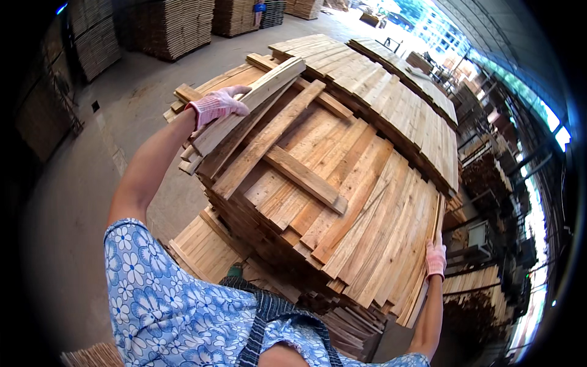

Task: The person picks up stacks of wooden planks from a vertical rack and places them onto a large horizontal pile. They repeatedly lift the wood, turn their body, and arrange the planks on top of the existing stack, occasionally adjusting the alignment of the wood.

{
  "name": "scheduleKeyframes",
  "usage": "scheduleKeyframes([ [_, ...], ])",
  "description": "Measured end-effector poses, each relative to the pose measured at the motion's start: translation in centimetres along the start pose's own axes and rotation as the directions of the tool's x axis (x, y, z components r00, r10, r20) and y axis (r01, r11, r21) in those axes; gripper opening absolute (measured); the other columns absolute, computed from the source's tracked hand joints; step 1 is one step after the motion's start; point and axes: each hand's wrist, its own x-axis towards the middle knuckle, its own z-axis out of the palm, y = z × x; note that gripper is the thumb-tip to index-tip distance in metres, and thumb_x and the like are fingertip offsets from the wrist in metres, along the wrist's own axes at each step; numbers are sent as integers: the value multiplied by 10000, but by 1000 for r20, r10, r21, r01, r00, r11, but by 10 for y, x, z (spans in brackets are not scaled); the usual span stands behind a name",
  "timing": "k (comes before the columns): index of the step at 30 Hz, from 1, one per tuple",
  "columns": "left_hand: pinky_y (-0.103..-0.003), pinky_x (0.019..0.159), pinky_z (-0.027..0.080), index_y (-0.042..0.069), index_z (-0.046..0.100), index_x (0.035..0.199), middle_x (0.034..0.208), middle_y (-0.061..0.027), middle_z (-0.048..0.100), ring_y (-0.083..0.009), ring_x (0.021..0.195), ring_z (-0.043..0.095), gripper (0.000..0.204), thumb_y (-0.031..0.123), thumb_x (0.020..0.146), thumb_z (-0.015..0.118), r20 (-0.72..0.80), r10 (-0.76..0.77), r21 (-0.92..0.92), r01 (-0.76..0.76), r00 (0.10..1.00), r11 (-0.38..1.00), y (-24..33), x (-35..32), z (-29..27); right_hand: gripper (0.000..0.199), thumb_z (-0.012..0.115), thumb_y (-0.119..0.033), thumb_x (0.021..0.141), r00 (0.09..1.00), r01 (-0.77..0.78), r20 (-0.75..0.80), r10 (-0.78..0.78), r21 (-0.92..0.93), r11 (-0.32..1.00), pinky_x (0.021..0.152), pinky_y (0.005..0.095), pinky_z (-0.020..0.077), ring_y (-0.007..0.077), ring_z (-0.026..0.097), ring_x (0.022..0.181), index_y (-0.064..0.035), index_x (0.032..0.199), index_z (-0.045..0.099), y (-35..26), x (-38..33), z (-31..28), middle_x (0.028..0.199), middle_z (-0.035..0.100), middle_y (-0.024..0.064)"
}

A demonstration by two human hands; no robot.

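Left hand [217,105] (pink knit glove) was clamped on the near end of a long plank [254,101], fingers wrapped over its edge. Plank lay tilted across the far-left top corner of the board stack [342,202], touching the boards under it. Right hand [435,258], same glove, was pressed flat against the stack's right edge, fingers up, gripping nothing that showed. A short crosspiece [304,178] lay across the stack's top, mid-stack. Lower pile [202,248] sat just left of the stack's base. More piles [171,24] stood well beyond the stack, on the concrete floor [73,202].
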Motion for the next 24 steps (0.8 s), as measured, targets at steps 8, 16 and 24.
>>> scheduleKeyframes([
  [8,-397,834,573,253,489,1523,1197,-182,664,-278,971,690,801,215,762,735,-12,-44,158,45,999,986,-5,14,-54,679,627,-214,983,983,93,-166,-79,77,993,785,471,538,393,632,886,-292,1592,337,-127,0,-89,1095,572,249],
  [16,-496,1057,490,306,196,1644,1537,-276,364,-439,1357,488,939,272,852,699,-47,-181,680,165,982,715,-40,17,-45,656,538,-293,1076,849,-268,249,-467,963,27,512,251,548,129,579,630,-132,1599,176,-471,-47,-85,828,478,46],
  [24,-459,1155,405,233,274,1626,1595,-244,370,-400,1468,387,878,553,898,645,35,1,316,-12,999,949,-76,46,-78,952,702,-287,827,939,22,298,-170,442,897,1024,459,502,462,581,1230,-231,1636,203,-632,-15,37,1462,358,387],
])
